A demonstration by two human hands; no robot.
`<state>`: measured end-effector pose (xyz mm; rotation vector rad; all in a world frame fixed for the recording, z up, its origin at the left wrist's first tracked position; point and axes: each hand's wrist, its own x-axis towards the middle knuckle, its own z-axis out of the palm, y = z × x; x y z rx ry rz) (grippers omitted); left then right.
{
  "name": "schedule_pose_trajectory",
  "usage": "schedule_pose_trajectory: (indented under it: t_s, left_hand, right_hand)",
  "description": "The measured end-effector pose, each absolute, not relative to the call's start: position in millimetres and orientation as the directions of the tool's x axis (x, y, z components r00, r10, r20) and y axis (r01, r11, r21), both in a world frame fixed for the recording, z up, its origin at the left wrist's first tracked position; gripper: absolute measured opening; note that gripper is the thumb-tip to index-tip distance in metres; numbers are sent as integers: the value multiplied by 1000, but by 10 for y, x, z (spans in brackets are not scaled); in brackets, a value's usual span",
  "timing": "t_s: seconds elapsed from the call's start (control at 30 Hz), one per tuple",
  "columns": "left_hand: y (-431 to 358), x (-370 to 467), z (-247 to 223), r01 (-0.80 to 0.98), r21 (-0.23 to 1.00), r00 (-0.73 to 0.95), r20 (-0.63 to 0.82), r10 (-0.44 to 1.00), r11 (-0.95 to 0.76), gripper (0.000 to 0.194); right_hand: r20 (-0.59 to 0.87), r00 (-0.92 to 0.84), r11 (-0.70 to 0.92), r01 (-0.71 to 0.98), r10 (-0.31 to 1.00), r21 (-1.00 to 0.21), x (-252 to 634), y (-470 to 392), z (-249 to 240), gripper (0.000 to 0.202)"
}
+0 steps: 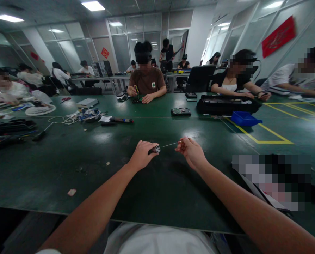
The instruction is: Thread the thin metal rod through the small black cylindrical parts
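My left hand (143, 153) is closed around a dark grey cylindrical part (155, 149), its pale, hollow-looking end turned to the right. Between the fingers of my right hand (190, 150) is a thin screwdriver (170, 144) with a slim metal shaft; a bit of red shows at its handle, the rest being hidden by the fingers. The shaft points left at the cylinder's end, and a small gap separates the two. Both hands are held above the green table (147, 190), near its middle.
Ahead lie a hard drive (181, 112), a dark pen-like tool (122, 120) and a bundle of cables (88, 114). A blue bin (244, 119) stands right, before a long black housing (226, 104). A co-worker (147, 81) sits opposite. Small scraps (72, 192) lie front left.
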<state>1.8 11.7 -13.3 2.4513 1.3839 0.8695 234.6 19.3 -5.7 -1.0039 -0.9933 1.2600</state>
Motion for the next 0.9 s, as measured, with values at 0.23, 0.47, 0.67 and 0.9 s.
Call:
schedule_pose_trajectory:
  t_s: [0.23,0.47,0.67,0.9]
  left_hand:
    - [111,27,-121,724,455,382,362,851,-518,36]
    - [98,37,-127,736,438,397,339,853,-517,35]
    - [117,21,-174,732,438,411,327,851,-522,36]
    - [123,-3,-147,704,552,308,329,893,-446,35]
  right_hand:
    - [172,74,177,-68,982,-982,2306,173,-100,33]
    - [324,-22,319,255,946,-913,2291,77,-51,27]
    - [368,-66,363,399,927,-842,2270,0,30,21]
    - [382,-13,348,440,924,-828,2335,36,33,22]
